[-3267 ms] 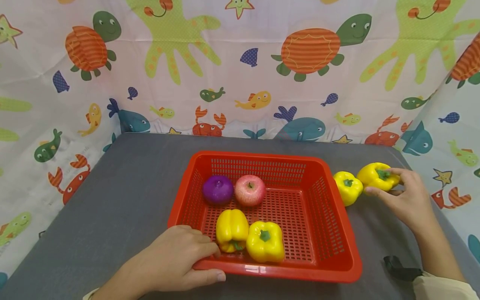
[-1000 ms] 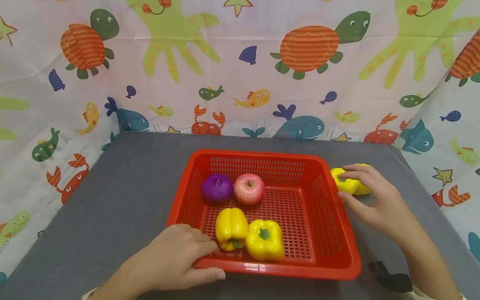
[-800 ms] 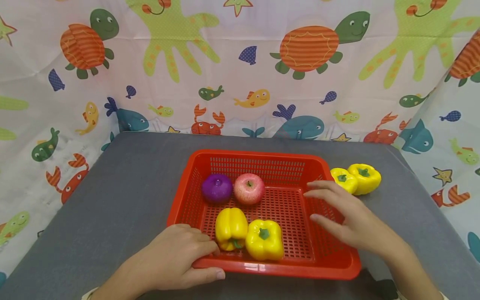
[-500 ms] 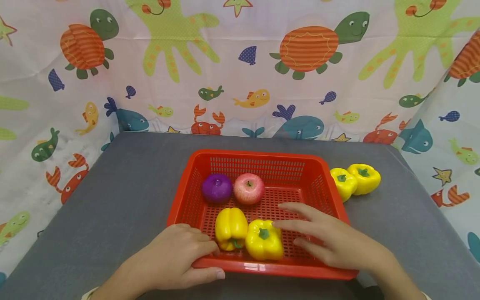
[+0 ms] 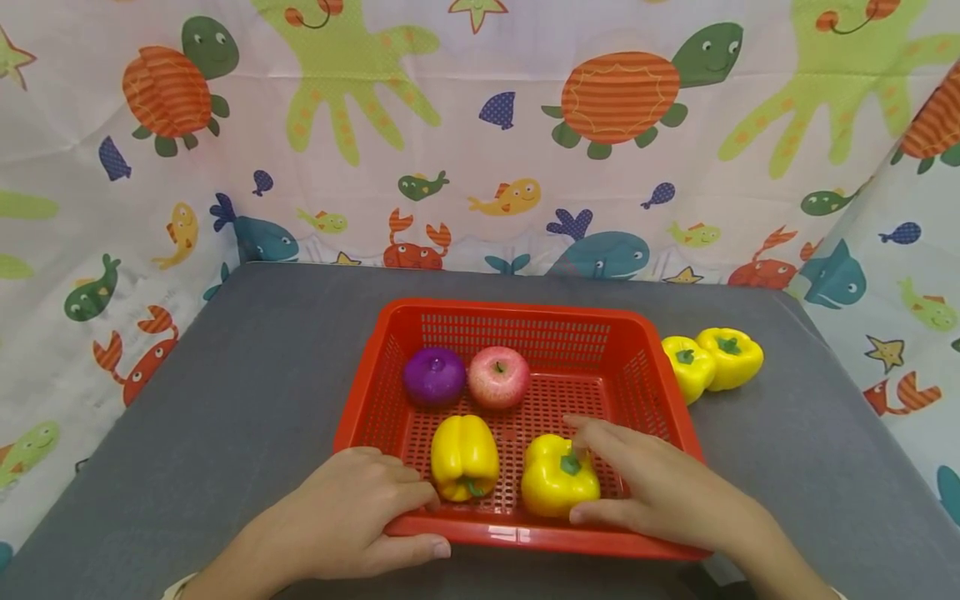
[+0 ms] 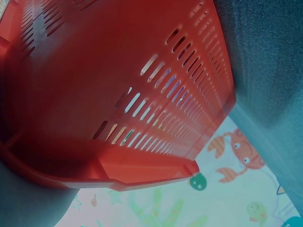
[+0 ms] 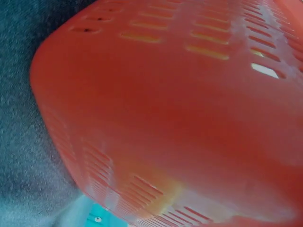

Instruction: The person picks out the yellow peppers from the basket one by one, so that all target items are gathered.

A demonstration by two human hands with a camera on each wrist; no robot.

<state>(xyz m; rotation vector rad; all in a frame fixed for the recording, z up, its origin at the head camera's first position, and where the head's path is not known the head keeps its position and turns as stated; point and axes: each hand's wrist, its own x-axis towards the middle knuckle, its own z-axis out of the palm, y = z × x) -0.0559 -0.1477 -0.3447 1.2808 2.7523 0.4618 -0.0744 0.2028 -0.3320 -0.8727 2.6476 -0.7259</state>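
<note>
My left hand (image 5: 352, 517) grips the front-left rim of a red plastic basket (image 5: 525, 310), thumb outside and fingers over the edge. Inside the basket at the front right, my right hand (image 5: 660, 487) holds a yellow bell pepper (image 5: 546, 483) between thumb and fingers; its green stem tilts toward the hand. Another yellow bell pepper (image 5: 463, 454) lies on its side to the left. Behind it sit a smooth round purple fruit or vegetable (image 5: 435, 377) and a pink-red apple (image 5: 498, 379). Both wrist views show mostly the basket's outer wall (image 6: 94, 71), with neither hand visible.
Two more yellow bell peppers, one nearer (image 5: 688, 371) and one farther right (image 5: 731, 358), stand together outside the basket's right wall. A grey tabletop (image 5: 225, 400) lies under everything. A curtain (image 5: 480, 150) printed with sea animals encloses the back and sides.
The right hand left the farther outside pepper, now standing closer to its neighbour, and came into the basket. It took hold of the front-right pepper, which shifted right and tilted. The left hand stayed put.
</note>
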